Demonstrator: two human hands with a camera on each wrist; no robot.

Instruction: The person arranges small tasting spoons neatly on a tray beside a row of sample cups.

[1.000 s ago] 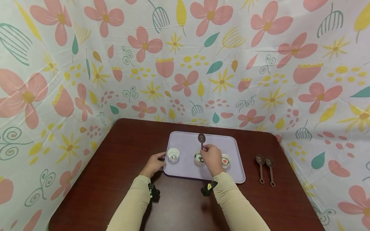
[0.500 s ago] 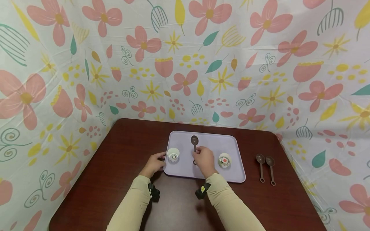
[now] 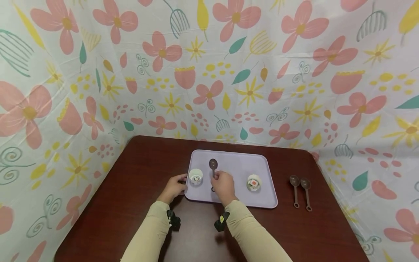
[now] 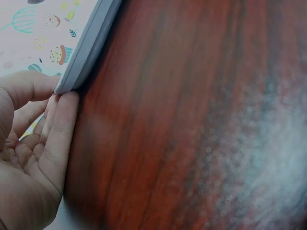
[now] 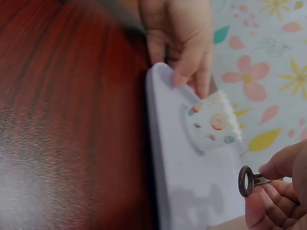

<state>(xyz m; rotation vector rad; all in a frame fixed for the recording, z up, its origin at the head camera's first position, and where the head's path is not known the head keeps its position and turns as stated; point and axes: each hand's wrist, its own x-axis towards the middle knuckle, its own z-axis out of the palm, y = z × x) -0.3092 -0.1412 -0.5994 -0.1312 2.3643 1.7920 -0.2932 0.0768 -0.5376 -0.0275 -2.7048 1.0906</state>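
My left hand pinches the left edge of a lavender tray; in the left wrist view the thumb lies on the rim and the fingers against its outer side. Just inside that edge stands a white printed paper cup with a small white piece with dark marks in it. A brown spoon is pinched in my right hand over the tray, right of this cup, bowl pointing away. Its ring-ended handle sticks out in the right wrist view. Another cup at the tray's right holds a white-and-red piece.
Two more brown spoons, one beside the other, lie on the dark wooden table right of the tray. A flowered curtain closes off the table's back and sides.
My right hand has carried the spoon leftward across the tray, toward the left cup. A middle cup seen a second ago is out of sight now. My left hand has stayed at the tray's edge.
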